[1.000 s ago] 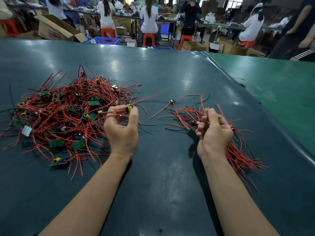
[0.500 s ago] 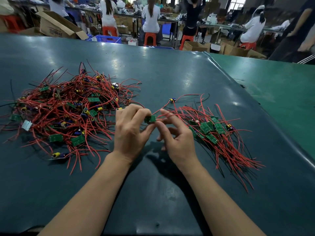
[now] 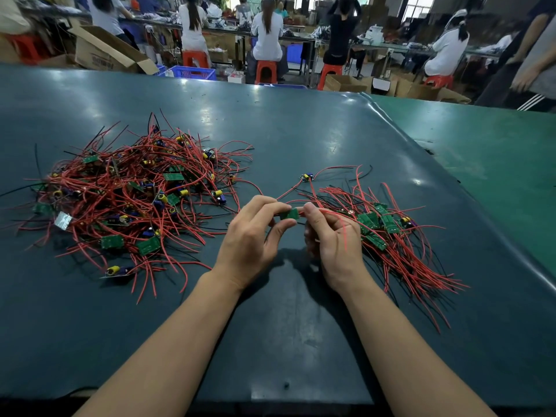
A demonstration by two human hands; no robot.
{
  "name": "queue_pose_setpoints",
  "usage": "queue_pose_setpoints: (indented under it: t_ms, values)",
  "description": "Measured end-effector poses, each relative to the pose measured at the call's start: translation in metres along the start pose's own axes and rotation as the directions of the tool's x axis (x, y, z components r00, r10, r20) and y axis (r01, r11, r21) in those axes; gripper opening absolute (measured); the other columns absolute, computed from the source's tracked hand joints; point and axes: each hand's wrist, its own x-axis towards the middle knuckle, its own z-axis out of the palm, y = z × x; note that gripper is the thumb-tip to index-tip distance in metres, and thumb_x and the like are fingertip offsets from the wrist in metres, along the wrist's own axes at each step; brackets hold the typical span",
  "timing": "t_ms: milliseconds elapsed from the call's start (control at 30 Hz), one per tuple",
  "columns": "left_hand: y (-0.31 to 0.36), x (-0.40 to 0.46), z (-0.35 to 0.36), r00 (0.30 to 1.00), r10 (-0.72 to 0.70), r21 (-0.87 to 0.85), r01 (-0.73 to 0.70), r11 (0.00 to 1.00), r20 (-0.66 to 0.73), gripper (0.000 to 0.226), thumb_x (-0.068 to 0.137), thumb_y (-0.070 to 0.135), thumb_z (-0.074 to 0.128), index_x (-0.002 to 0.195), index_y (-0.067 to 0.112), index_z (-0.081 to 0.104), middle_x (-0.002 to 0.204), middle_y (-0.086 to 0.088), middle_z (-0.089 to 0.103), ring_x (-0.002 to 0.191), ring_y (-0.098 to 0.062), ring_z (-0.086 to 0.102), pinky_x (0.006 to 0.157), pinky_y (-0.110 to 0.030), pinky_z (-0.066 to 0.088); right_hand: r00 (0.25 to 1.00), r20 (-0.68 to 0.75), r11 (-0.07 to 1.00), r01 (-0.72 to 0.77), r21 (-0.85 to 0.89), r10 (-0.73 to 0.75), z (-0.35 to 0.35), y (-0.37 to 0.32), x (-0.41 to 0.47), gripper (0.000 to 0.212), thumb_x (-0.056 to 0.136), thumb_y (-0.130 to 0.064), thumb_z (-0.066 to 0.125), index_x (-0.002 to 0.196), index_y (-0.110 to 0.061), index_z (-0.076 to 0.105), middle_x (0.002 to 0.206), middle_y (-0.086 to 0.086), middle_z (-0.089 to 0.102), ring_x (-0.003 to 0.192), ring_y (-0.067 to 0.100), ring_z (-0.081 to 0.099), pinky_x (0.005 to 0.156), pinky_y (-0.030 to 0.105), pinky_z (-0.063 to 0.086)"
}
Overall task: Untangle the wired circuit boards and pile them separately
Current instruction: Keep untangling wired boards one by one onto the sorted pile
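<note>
Circuit board (image 3: 289,214), small and green, is pinched between my left hand (image 3: 252,236) and my right hand (image 3: 334,236), raised above the dark table (image 3: 301,130). To its left I see the tangled heap (image 3: 135,191); just right lies the sorted pile (image 3: 388,236), red wires trailing.

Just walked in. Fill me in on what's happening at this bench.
A person is sorting wired circuit boards on a dark green table. Both hands hold one small green board between them: the left hand pinches it with thumb and fingers, and the right hand grips its other end with red wires trailing across it. A big tangled heap lies to the left; a smaller, neater pile lies to the right.
</note>
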Motion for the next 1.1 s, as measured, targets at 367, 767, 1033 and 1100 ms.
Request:
queue_pose_setpoints:
  t_ms: [367,767,1033,1100]
  values:
    - [-0.006,0.003,0.003,0.996,0.062,0.131,-0.054,0.99,-0.063,0.019,0.091,0.016,0.064,0.099,-0.001,0.069,0.095,-0.013,0.064,0.088,-0.022,0.053,0.075,-0.043,0.047,0.981,-0.179,0.951,-0.01,0.31,0.069,-0.012,-0.008,0.012,0.031,0.097,-0.025,0.06,0.073,-0.013,0.075,0.052,-0.004,0.051,0.037,0.006,0.035,0.036,0.017,0.026]
    - [-0.009,0.006,-0.004,0.985,0.153,0.22,-0.132,0.966,-0.079,0.024,0.094,0.021,0.062,0.101,0.0,0.07,0.095,-0.013,0.065,0.084,-0.026,0.058,0.076,-0.034,0.041,0.941,-0.337,0.909,0.105,0.404,0.042,-0.018,-0.022,0.016,0.036,0.101,-0.021,0.054,0.072,-0.007,0.07,0.05,-0.003,0.05,0.038,0.007,0.036,0.038,0.017,0.026]
    - [-0.023,0.006,-0.01,0.925,-0.067,0.19,0.147,0.971,-0.374,0.019,0.097,0.014,0.059,0.103,-0.002,0.067,0.099,-0.013,0.064,0.093,-0.022,0.056,0.077,-0.043,0.044,0.91,-0.404,0.855,0.136,0.501,0.092,-0.026,-0.025,0.02,0.042,0.104,-0.036,0.043,0.085,-0.007,0.067,0.054,-0.003,0.051,0.034,0.009,0.037,0.038,0.015,0.025]
    - [-0.022,0.006,-0.01,0.916,-0.035,0.211,0.129,0.969,-0.4,0.02,0.097,0.017,0.06,0.106,0.001,0.067,0.1,-0.012,0.065,0.094,-0.021,0.057,0.077,-0.041,0.042,0.958,-0.268,0.932,-0.002,0.361,0.106,-0.025,-0.024,0.018,0.038,0.101,-0.034,0.05,0.078,-0.009,0.067,0.052,-0.003,0.05,0.035,0.008,0.037,0.037,0.014,0.025]
